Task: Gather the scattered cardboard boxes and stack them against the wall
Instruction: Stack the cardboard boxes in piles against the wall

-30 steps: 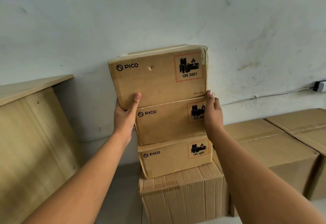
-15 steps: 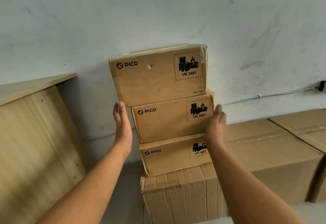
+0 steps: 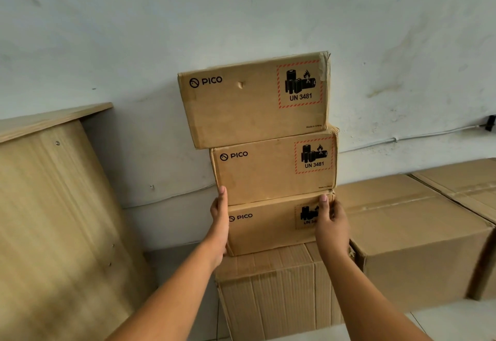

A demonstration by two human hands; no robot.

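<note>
I see three boxes stacked mid-frame against the wall (image 3: 241, 13), the top box (image 3: 252, 102) overhanging left. My left hand (image 3: 220, 222) lies flat and released on the bottom box's (image 3: 268, 229) left side; my right hand (image 3: 331, 226) grasps its right corner. A wooden cabinet (image 3: 53, 220) crowds the left.
</note>
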